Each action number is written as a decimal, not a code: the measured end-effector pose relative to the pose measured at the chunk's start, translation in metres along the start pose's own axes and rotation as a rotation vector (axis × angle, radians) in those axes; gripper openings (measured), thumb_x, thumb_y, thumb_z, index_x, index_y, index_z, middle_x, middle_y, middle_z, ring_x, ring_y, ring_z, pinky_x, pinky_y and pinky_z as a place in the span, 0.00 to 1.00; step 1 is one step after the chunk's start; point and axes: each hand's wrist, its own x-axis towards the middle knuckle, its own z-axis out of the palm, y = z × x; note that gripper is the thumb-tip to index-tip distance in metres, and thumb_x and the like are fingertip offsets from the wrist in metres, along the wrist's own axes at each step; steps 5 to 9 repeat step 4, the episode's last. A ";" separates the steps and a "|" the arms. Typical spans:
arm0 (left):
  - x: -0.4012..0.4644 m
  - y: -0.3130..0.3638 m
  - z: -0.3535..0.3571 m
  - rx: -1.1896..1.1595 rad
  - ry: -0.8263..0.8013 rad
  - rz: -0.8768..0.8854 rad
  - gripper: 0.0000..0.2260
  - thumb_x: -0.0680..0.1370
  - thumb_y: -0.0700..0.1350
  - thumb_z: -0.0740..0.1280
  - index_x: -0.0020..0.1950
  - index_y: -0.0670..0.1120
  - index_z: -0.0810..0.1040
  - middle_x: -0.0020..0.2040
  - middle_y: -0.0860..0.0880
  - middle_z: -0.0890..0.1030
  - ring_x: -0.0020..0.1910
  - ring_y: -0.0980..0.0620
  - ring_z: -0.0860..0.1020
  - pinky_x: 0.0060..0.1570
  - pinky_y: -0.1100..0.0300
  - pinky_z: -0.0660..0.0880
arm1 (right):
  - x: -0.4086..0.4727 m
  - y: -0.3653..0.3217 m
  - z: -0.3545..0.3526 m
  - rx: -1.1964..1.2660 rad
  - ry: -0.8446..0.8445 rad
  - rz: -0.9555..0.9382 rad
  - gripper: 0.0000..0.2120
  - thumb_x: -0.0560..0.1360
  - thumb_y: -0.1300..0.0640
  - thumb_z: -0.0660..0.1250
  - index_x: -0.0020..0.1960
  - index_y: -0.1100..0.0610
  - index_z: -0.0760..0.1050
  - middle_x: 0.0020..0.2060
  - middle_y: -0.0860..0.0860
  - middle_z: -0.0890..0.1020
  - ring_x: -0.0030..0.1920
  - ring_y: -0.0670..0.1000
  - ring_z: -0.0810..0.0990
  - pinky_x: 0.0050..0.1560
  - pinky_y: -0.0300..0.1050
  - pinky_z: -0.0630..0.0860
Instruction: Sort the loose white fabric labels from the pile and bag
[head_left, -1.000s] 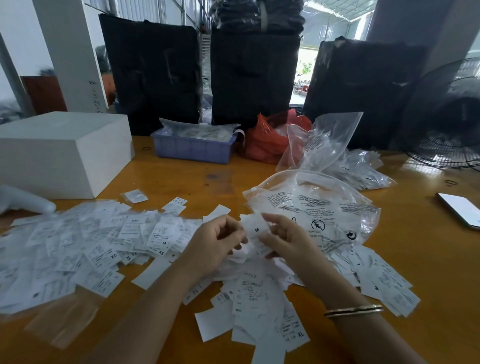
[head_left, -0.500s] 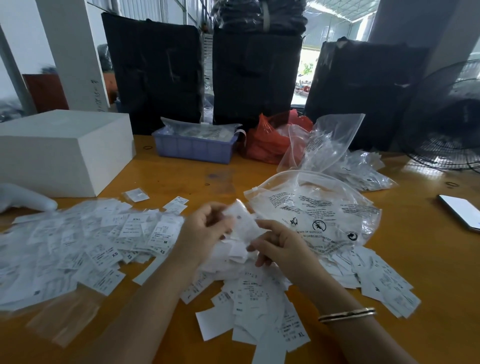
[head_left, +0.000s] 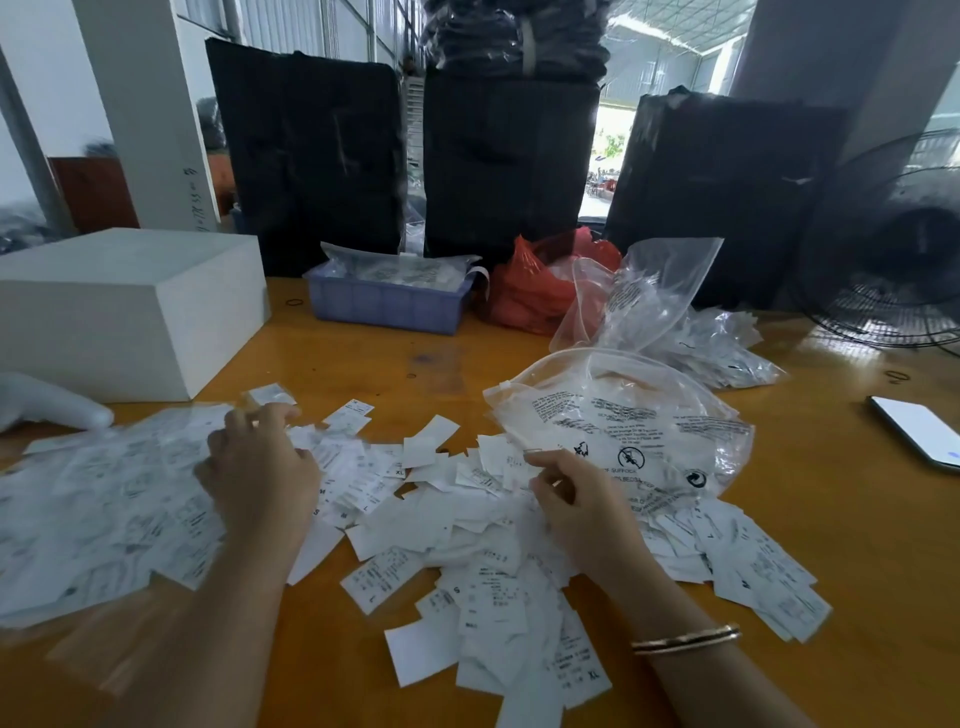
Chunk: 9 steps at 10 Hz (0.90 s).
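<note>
— How far along is the sorting?

— Early, I'd judge. The loose white fabric labels (head_left: 483, 525) lie heaped at the near middle of the wooden table (head_left: 857, 545), spilling from the mouth of the printed clear bag (head_left: 623, 415). A spread layer of labels (head_left: 104, 499) lies toward the left edge.

— And the hands?

— The left hand (head_left: 260, 478) rests on that left layer, fingers curled; whether it pinches a label I cannot tell. The right hand (head_left: 582, 504) picks at the heap, seemingly pinching one.

— What remains?

— Most of the heap, and whatever the bag holds.
</note>
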 end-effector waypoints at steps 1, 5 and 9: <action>-0.008 0.014 -0.006 -0.138 0.095 0.231 0.11 0.74 0.39 0.68 0.57 0.46 0.78 0.58 0.42 0.77 0.57 0.42 0.72 0.52 0.49 0.68 | 0.002 0.004 0.001 -0.215 0.049 -0.074 0.12 0.78 0.60 0.63 0.60 0.53 0.78 0.47 0.45 0.76 0.40 0.41 0.73 0.39 0.28 0.69; -0.060 0.050 0.014 -0.226 -0.536 0.819 0.15 0.80 0.55 0.60 0.65 0.57 0.72 0.65 0.59 0.71 0.64 0.60 0.66 0.63 0.63 0.61 | -0.002 0.006 0.012 -0.577 -0.169 -0.139 0.20 0.81 0.49 0.52 0.71 0.51 0.66 0.67 0.46 0.70 0.67 0.48 0.65 0.67 0.42 0.60; -0.060 0.050 0.014 -0.226 -0.536 0.819 0.15 0.80 0.55 0.60 0.65 0.57 0.72 0.65 0.59 0.71 0.64 0.60 0.66 0.63 0.63 0.61 | -0.002 0.006 0.012 -0.577 -0.169 -0.139 0.20 0.81 0.49 0.52 0.71 0.51 0.66 0.67 0.46 0.70 0.67 0.48 0.65 0.67 0.42 0.60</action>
